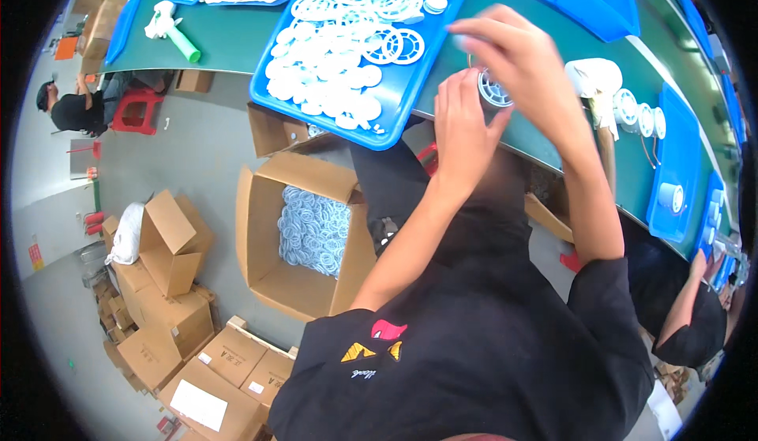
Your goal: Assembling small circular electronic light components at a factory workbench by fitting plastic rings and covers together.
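1. Head view looks down at a person in a black shirt working at a green bench (229,38).
2. Left hand (462,121) is closed around the lower side of a small round white plastic spoked reel (495,92), fingers curled up against it.
3. Right hand (513,46) sits on top of the same reel, fingertips pinching its upper edge, so both hands hold it just above the bench edge.
4. Just left of the hands, a blue plastic tray (395,109) is heaped with white plastic rings and discs (332,70) and hangs a bit over the bench edge.
5. Below, on the floor, an open brown cardboard box (268,228) holds a pile of pale rings.
6. Off to the right, a few white spools (639,113) stand on the bench, well apart from the hands.
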Available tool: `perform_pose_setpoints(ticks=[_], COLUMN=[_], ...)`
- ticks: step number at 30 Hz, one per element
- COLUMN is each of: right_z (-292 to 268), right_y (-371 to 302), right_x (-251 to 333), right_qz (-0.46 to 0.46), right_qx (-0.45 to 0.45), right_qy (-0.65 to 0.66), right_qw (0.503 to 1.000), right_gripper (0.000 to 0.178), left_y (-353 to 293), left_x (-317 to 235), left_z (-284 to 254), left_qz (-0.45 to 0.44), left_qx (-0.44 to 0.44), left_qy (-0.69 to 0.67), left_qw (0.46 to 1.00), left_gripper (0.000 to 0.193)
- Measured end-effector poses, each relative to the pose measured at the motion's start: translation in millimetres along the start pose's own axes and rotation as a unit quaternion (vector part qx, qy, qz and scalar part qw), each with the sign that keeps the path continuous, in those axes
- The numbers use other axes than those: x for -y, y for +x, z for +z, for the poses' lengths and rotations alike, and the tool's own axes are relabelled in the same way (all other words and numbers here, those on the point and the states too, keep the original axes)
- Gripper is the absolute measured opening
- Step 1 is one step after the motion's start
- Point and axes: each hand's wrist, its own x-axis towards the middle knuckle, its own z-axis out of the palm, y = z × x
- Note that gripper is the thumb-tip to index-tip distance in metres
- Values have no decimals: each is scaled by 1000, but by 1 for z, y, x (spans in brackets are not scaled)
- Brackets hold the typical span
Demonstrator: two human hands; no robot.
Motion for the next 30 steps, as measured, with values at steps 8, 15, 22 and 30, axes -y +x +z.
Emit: perform_pose_setpoints(ticks=[8,15,22,30], right_z=[-1,8,108,-22], right_y=[-62,-23,39,36], right_x=[-10,6,-8,-52], right_qz=[99,-85,-157,-35], right_qx=[-48,-37,124,-40], right_qy=[-52,-102,-266,-185], right_qw=[993,990,943,981], right_gripper=[22,23,18,24], left_y=[0,2,0,4], left_x=[3,0,12,0], left_z=[2,-5,1,-9], left_qz=[23,-23,-30,-21], left_qx=[-26,35,70,28], left_qy=[1,-28,-175,-72], left_qw=[999,999,982,997], left_gripper=[65,63,45,64])
